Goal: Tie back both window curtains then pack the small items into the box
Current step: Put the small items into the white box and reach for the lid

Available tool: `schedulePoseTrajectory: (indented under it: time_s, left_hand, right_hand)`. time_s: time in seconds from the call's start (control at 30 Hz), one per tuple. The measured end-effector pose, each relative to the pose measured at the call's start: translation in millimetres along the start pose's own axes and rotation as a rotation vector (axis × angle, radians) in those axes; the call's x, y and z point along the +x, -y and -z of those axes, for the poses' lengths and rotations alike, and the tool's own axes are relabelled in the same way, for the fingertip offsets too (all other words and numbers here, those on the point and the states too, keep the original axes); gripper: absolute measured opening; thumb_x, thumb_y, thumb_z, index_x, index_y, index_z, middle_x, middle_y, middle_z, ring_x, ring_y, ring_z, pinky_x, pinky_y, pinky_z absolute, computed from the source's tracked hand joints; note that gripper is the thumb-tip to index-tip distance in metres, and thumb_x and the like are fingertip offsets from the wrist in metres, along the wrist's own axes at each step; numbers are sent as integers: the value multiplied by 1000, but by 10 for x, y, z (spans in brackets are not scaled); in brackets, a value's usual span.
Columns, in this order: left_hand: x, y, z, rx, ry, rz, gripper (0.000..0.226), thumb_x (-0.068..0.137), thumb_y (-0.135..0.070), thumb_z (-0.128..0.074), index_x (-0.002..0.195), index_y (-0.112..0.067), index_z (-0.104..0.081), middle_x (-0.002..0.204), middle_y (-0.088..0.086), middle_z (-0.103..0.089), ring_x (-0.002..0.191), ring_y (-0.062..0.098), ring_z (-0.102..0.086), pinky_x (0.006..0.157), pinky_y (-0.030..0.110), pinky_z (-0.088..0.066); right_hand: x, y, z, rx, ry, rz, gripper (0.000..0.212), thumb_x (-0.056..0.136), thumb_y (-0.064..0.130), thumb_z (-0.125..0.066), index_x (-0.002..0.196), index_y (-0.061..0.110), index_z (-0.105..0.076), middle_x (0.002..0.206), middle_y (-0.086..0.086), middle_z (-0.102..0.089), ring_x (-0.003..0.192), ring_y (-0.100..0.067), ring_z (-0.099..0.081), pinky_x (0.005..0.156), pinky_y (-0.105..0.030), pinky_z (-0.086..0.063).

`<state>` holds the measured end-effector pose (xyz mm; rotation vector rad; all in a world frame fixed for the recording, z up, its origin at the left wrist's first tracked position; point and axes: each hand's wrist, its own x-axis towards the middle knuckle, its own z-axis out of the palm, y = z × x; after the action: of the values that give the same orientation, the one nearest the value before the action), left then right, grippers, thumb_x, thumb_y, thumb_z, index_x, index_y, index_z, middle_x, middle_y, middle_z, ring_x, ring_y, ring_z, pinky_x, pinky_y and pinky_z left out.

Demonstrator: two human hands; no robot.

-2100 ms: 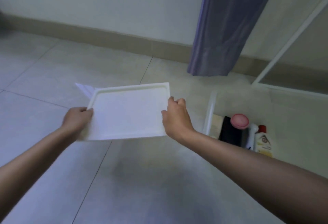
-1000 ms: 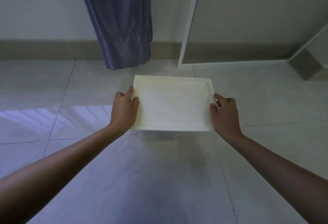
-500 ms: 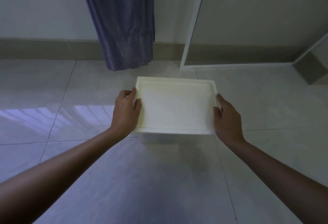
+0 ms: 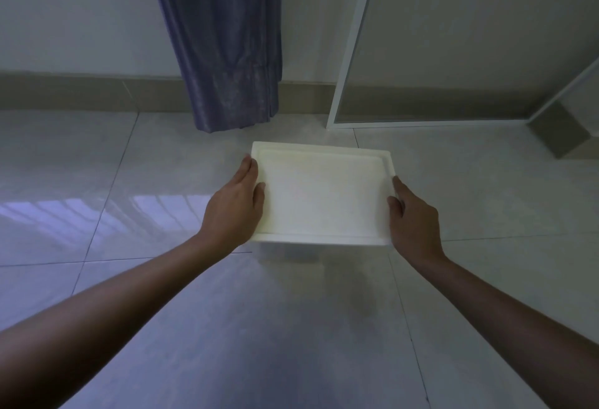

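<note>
A white rectangular box lid [image 4: 321, 195] lies flat over a low box on the tiled floor; the box body under it is barely visible. My left hand [image 4: 235, 207] touches the lid's left edge, fingers fairly straight along the rim and thumb on top. At the right edge my right hand [image 4: 411, 220] touches the lid the same way, index finger stretched along the side. A purple curtain [image 4: 227, 42] hangs just behind the lid, its hem near the floor. No small items show.
A white-framed mirror or door panel [image 4: 353, 42] leans against the wall at the back right, its base just behind the lid. A skirting board [image 4: 81, 94] runs along the wall. Glossy floor tiles [image 4: 259, 327] stretch toward me.
The view swung right from the open box with the bottles. The lid went from held in the air to lying low and flat. Both hands' fingers have straightened along its edges.
</note>
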<state>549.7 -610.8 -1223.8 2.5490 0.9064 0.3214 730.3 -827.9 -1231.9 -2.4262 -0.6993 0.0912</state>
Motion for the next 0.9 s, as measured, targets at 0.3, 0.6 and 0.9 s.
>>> schedulePoseTrajectory:
  time_s: [0.3, 0.6, 0.9]
  left_hand:
    - [-305, 152, -26, 92, 140, -259, 76, 91, -66, -6, 150, -20, 4, 156, -4, 14, 144, 10, 12, 116, 30, 3]
    - [-11, 261, -187, 341, 206, -454, 75, 95, -63, -15, 147, -9, -27, 153, 8, -28, 143, 23, -20, 111, 49, -14]
    - [784, 206, -224, 279, 120, -403, 95, 84, -72, 5, 147, -8, -27, 154, 8, -27, 144, 25, -19, 114, 35, 0]
  right_hand:
    - [-240, -49, -21, -106, 82, 103, 74, 91, 54, -30, 151, 10, -24, 159, -5, -19, 146, -18, -20, 114, -29, -17]
    - [46, -35, -96, 9, 38, 58, 70, 92, 46, -28, 149, 6, -26, 152, -10, -35, 136, -25, -41, 111, -29, -28]
    - [946, 70, -281, 85, 0, 54, 58, 99, 36, -32, 148, 5, -30, 142, -15, -49, 124, -29, -52, 100, -23, -37]
